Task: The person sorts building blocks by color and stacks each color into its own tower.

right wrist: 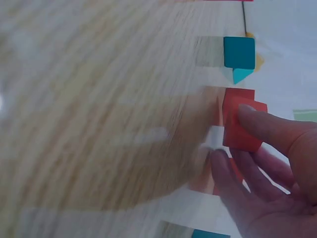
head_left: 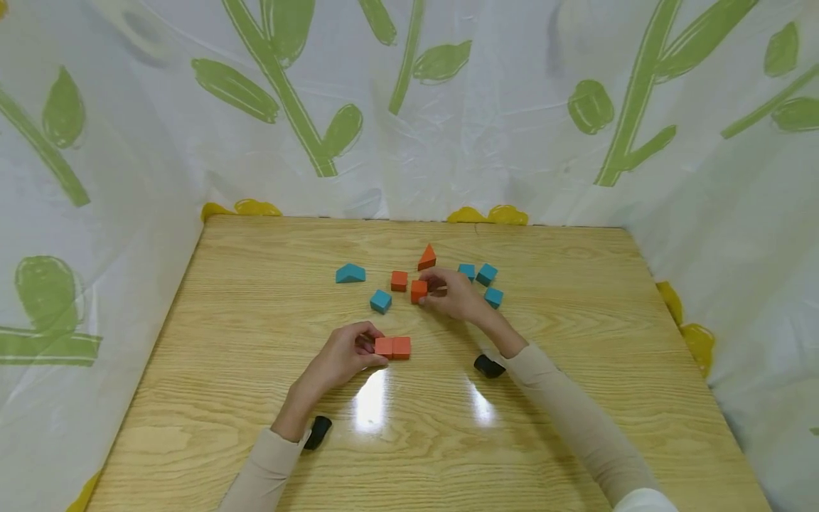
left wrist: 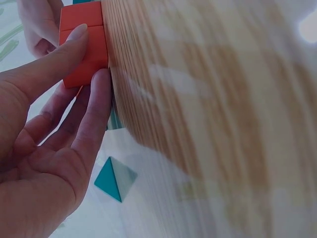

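Note:
Two red cubes sit side by side on the table; the left hand point(head_left: 345, 353) pinches the left red cube point(left wrist: 84, 57) between thumb and fingers. The right red cube point(head_left: 401, 347) touches it. Farther back, the right hand point(head_left: 453, 293) grips another red cube point(head_left: 419, 291) between thumb and fingers. Just left of that cube stands a separate red cube point(head_left: 399, 281). Behind the right hand is a red triangular block point(head_left: 427, 257). In the right wrist view the thumb presses the held red cube point(right wrist: 245, 124), which partly hides a red block behind it.
A blue cube point(head_left: 380, 301) and a blue wedge-shaped block point(head_left: 350, 273) lie left of the right hand. Beyond its wrist are blue cubes point(head_left: 487, 274), one partly hidden. A white curtain with green leaves point(head_left: 441, 62) encloses the wooden table point(head_left: 256, 313) at the back and sides.

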Motion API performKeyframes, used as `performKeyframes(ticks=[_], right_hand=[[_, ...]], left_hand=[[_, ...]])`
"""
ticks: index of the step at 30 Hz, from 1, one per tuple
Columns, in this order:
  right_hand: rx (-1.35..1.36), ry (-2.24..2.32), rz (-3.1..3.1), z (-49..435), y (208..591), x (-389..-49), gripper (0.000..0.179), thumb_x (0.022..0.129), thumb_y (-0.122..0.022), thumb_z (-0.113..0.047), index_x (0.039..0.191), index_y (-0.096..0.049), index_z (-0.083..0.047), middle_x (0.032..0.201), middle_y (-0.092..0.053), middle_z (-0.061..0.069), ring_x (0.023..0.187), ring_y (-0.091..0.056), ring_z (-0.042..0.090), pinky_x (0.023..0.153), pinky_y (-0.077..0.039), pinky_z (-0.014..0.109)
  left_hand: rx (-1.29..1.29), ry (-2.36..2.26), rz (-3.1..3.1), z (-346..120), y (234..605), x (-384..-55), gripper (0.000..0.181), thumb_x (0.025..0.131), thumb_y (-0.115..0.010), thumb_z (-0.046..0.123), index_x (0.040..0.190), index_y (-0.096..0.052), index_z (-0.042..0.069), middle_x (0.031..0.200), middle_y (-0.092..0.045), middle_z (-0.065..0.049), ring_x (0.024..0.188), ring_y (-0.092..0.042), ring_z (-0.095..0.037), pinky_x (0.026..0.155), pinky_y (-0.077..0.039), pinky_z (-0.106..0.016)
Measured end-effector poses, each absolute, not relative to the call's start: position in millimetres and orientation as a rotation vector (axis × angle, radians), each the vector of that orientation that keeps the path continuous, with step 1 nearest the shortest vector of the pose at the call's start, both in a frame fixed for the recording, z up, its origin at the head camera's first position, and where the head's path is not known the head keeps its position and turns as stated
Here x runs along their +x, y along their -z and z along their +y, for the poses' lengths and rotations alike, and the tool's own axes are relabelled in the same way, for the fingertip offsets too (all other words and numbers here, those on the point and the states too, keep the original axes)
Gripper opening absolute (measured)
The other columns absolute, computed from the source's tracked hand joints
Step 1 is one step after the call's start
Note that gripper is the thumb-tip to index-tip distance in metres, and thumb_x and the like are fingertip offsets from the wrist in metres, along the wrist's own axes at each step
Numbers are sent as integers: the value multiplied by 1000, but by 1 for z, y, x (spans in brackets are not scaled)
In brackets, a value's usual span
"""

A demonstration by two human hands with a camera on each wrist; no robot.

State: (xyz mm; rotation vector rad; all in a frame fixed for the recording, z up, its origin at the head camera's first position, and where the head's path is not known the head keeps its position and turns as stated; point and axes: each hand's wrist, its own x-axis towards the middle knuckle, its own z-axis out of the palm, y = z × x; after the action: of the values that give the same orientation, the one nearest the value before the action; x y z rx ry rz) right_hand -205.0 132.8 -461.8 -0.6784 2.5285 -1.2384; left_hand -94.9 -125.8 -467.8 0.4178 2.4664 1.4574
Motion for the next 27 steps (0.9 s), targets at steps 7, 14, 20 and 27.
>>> performKeyframes(ticks=[7,14,20,27], right_hand=[[-658,1329,2479,136,464,-196,36,90,-78,-3,123,-64,3,121,-66,18,114,-66,33,95,-56,39],[-639,1432,2378,138,463,-185,35,92,-76,0,124,-62,2,123,-64,17,115,-64,32,96,-56,38],[-686,1488,2321,137,460,-173,32,92,-74,4,123,-63,2,122,-65,15,113,-64,30,94,-57,37],[-664,1546,2268,136,459,-160,33,91,-74,7,122,-63,2,119,-65,13,113,-64,27,92,-57,31]], left_hand=[[440,-1464,2456,-128,467,-95,26,84,-84,4,104,-69,-1,97,-69,-9,87,-69,-21,77,-58,-29],[423,-1459,2452,-126,468,-95,26,84,-84,5,106,-69,1,99,-69,-8,88,-69,-20,77,-58,-29],[406,-1464,2448,-126,467,-94,27,85,-84,4,106,-70,1,100,-69,-8,89,-69,-20,78,-59,-29],[392,-1472,2444,-125,467,-94,27,84,-84,4,106,-69,0,100,-69,-9,88,-68,-20,77,-59,-29]])
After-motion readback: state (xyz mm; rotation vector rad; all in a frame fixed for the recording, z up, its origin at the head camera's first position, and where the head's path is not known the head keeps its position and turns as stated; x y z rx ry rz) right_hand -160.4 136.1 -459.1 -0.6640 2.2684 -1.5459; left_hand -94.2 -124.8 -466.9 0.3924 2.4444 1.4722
